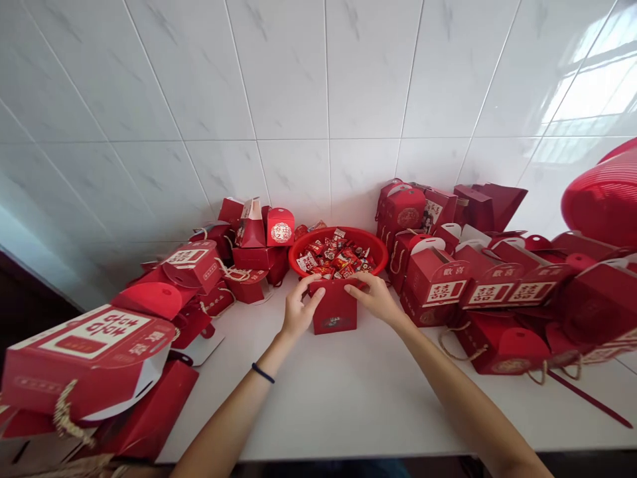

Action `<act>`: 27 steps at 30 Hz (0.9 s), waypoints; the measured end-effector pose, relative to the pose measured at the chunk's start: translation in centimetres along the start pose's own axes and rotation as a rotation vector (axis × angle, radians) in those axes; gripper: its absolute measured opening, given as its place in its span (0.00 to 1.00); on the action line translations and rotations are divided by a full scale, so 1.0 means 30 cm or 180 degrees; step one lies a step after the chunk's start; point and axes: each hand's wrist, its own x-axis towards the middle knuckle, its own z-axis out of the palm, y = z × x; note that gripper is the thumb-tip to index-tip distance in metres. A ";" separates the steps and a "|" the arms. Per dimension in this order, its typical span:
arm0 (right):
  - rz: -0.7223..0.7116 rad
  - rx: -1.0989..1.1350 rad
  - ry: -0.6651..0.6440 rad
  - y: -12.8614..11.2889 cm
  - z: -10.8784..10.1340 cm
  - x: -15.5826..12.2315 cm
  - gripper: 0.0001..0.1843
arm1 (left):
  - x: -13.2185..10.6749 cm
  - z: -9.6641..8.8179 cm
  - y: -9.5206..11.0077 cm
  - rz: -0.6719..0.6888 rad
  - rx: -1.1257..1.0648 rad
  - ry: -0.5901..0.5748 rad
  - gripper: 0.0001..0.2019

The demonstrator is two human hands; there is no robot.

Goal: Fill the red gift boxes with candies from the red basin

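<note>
Upright on the white table stands a small red gift box (334, 311), with a little picture low on its front. At its top left corner my left hand (300, 307) pinches the edge between thumb and fingers. My right hand (374, 296) grips the top right edge in the same way. Just behind the box sits a red plastic basin (382, 255) heaped with small wrapped candies (343, 255). The inside of the box is hidden from this angle.
Red gift boxes (194, 262) with rope handles pile up at left, a large one (94, 358) nearest me. More boxes (442, 282) crowd the right side. A red plastic basket (604, 196) rises at far right. White wall tiles (293, 79) close off the back.
</note>
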 end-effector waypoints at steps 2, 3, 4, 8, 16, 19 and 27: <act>0.0003 0.0075 -0.0034 0.000 0.004 -0.015 0.16 | -0.008 0.000 -0.002 -0.0110 -0.0120 0.0007 0.26; -0.0001 0.0106 -0.0058 -0.002 0.004 -0.023 0.17 | -0.012 -0.002 -0.003 -0.0163 -0.0203 0.0002 0.26; -0.0006 0.0127 -0.0073 -0.007 0.002 -0.033 0.17 | -0.016 -0.004 -0.005 -0.0207 -0.0314 -0.0029 0.27; -0.0045 0.0010 0.0086 -0.057 -0.027 -0.085 0.16 | -0.018 -0.009 -0.025 -0.0446 -0.1042 0.0028 0.27; -0.0051 0.0082 0.0784 -0.284 -0.218 -0.291 0.14 | 0.015 -0.019 -0.068 -0.0978 -0.1407 0.0513 0.17; 0.0087 -0.0050 0.1161 -0.326 -0.296 -0.392 0.13 | 0.015 -0.017 -0.068 -0.1056 -0.1386 0.0545 0.16; 0.0793 -0.0500 0.2645 -0.300 -0.427 -0.575 0.15 | 0.007 -0.006 -0.053 -0.1071 -0.1216 0.0496 0.13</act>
